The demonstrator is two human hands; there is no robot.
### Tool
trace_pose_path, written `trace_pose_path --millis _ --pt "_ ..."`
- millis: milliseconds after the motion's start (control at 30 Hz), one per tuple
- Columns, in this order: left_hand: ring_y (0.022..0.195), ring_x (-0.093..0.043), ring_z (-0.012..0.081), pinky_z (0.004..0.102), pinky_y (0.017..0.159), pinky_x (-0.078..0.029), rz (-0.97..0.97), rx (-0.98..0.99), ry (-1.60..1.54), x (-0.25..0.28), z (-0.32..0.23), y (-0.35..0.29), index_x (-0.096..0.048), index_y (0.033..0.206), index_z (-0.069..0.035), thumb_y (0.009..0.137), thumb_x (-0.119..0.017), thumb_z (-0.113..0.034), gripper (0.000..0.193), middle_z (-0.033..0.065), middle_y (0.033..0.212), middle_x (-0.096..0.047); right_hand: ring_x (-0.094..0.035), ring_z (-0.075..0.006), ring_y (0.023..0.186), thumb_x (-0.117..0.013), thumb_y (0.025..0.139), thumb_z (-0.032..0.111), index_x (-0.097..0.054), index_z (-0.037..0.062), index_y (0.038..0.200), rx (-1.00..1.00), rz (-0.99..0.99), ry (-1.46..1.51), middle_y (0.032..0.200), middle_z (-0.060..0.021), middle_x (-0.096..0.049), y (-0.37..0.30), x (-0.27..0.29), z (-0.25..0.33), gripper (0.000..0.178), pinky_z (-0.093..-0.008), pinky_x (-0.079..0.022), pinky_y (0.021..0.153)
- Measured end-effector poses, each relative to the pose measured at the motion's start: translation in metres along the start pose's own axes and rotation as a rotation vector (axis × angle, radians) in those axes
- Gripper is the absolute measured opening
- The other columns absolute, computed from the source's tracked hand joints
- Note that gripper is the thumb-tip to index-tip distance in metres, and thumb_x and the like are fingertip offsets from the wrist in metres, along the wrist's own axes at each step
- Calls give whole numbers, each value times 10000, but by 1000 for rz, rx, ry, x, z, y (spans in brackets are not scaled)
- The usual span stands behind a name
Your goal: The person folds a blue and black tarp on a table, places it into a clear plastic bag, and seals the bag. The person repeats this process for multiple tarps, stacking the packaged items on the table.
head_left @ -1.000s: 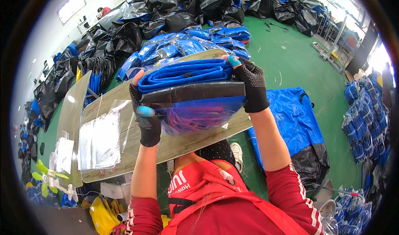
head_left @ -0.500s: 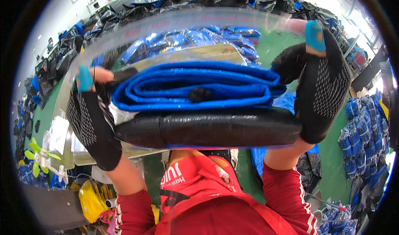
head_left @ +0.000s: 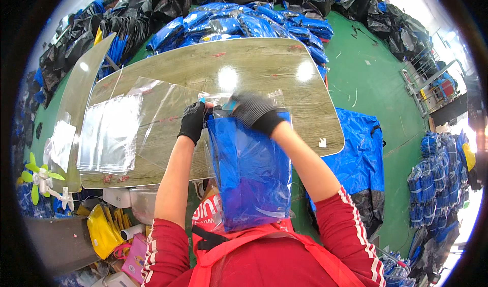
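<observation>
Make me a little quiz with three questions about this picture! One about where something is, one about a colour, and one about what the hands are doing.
1. Where is the stack of clear bags?
A. On the table's left part
B. On the green floor
C. On the person's lap

2. What colour is the folded thing inside the held bag?
A. Yellow
B. Blue
C. White

3. What are the two hands doing?
A. Resting flat on the table
B. Holding a fan
C. Gripping the bag's top edge

Answers:
1. A: the clear stack lies on the wooden table, left of the hands.
2. B: blue shows through the clear plastic.
3. C: the left hand and right hand, both in black gloves, meet at the bag's top while the bag hangs down toward the person.
</observation>
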State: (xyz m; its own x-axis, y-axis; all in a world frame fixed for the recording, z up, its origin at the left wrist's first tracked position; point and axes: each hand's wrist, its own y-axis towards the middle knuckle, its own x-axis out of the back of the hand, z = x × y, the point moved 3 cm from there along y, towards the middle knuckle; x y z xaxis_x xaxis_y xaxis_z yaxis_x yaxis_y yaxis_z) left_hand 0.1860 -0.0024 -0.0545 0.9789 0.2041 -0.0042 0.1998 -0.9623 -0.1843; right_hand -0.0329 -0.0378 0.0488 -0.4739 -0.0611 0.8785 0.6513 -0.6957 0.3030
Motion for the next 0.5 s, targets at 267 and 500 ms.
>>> trace_pose_path --millis 267,500 --pt "774 -604 103 244 700 -478 55 124 -197 -3 -3 -5 -704 968 -32 971 -528 -362 374 58 862 -676 -666 -340 792 -562 850 322 -681 135 888 222 131 96 869 -154 -668 60 -45 12 225 -450 -535 669" --pt "762 -600 85 234 667 -466 109 -135 90 0 -15 -6 -690 1065 -19 949 -591 -265 289 42 863 -689 -655 -325 766 -670 757 331 -678 135 869 232 94 -70 836 -126 -656 73 -79 -24 226 -432 -520 634"
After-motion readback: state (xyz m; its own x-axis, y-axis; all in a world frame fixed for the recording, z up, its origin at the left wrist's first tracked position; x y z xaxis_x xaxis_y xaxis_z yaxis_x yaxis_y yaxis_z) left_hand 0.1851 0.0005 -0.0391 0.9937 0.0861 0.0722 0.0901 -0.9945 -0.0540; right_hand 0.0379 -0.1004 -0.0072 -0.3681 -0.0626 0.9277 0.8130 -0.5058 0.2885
